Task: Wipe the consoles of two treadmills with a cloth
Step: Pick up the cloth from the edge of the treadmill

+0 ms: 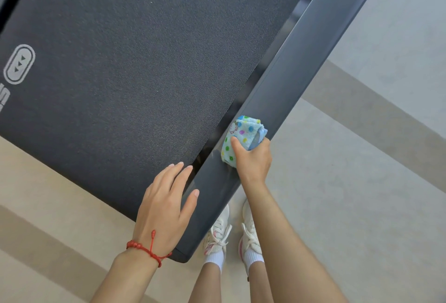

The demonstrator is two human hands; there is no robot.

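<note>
A dark treadmill fills the upper left, its textured black belt (135, 61) bordered by a smooth grey side rail (289, 80) that runs diagonally from upper right to lower left. My right hand (253, 160) is closed on a folded light-blue cloth with coloured dots (242, 131) and presses it on the rail. My left hand (166, 201), with a red bead bracelet at the wrist, lies flat with fingers spread on the belt's rear corner and the rail's inner edge. No console is in view.
My feet in white sneakers (231, 232) stand on the pale floor (350, 194) just beside the treadmill's rear corner (183, 258). A white printed logo (19, 63) marks the belt at far left. Beige floor stripes lie lower left.
</note>
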